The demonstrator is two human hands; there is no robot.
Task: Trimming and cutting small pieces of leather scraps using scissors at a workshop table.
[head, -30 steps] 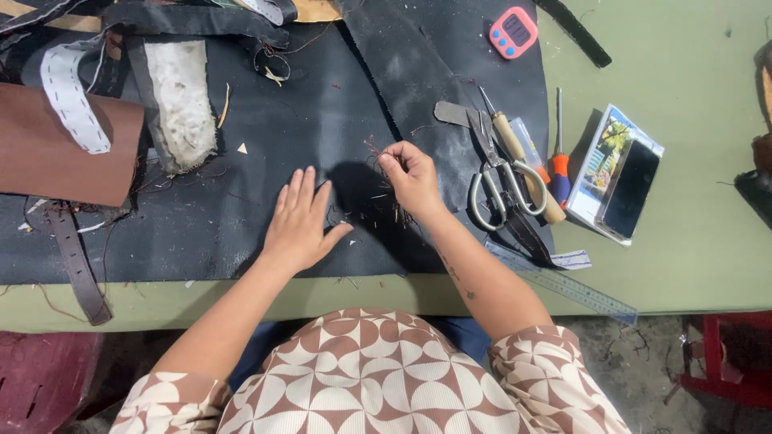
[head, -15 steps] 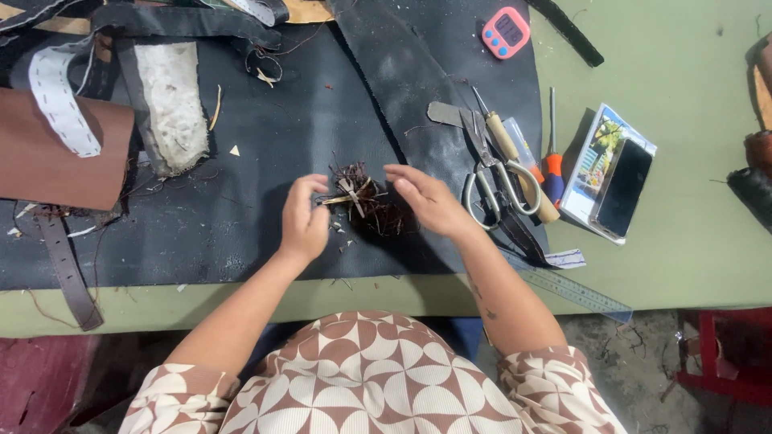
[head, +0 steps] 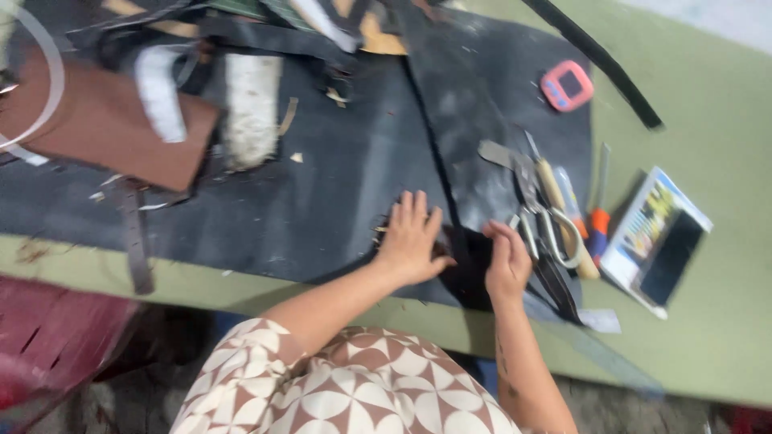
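My left hand (head: pixel 410 237) lies flat with its fingers spread on a large black leather sheet (head: pixel 322 209) near the table's front edge. My right hand (head: pixel 507 261) rests just to its right, fingers together, against a dark clump of scraps (head: pixel 466 269) that sits between the two hands. Small pale scraps (head: pixel 378 233) lie by my left fingers. The view is blurred, so the right hand's grip is unclear.
Scissors (head: pixel 547 225), a wooden-handled tool (head: pixel 551 185) and an orange-handled screwdriver (head: pixel 597 225) lie right of my hands. Further right is a printed box with a dark phone (head: pixel 655 241). A pink device (head: pixel 567 86), brown leather (head: pixel 96 128), a clear ruler (head: pixel 611 362) and the green table (head: pixel 708 321) surround them.
Both hands have dropped from holding the clump of scraps up to pressing low on the sheet near the front edge. The camera has swung left and tilted.
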